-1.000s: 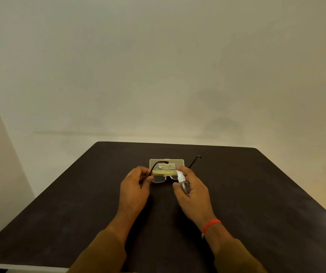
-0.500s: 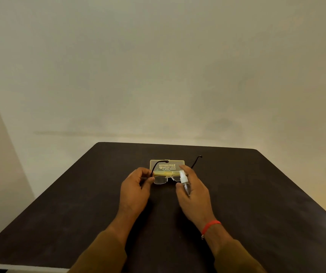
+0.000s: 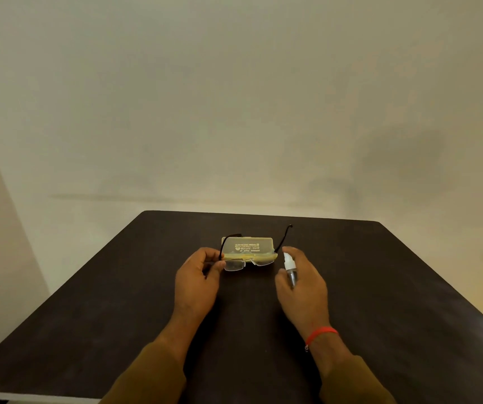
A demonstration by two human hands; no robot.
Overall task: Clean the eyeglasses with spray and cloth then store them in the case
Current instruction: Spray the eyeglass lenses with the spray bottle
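Rimless eyeglasses (image 3: 234, 264) with thin black temples are held just above the dark table, lenses toward me, temples pointing away. My left hand (image 3: 198, 282) pinches them at their left hinge. My right hand (image 3: 303, 282) grips a small clear spray bottle (image 3: 290, 268) with a white nozzle, off to the right of the lenses. A translucent yellowish glasses case (image 3: 247, 245) lies just behind the eyeglasses, printed lid facing up. No cloth shows in view.
The dark brown table (image 3: 380, 301) runs from the near edge to a far edge close to a plain cream wall. A red thread band circles my right wrist (image 3: 320, 333).
My right hand has drawn the spray bottle away to the right, from in front of the right lens to beside the glasses. The left hand keeps its hold on the eyeglasses.
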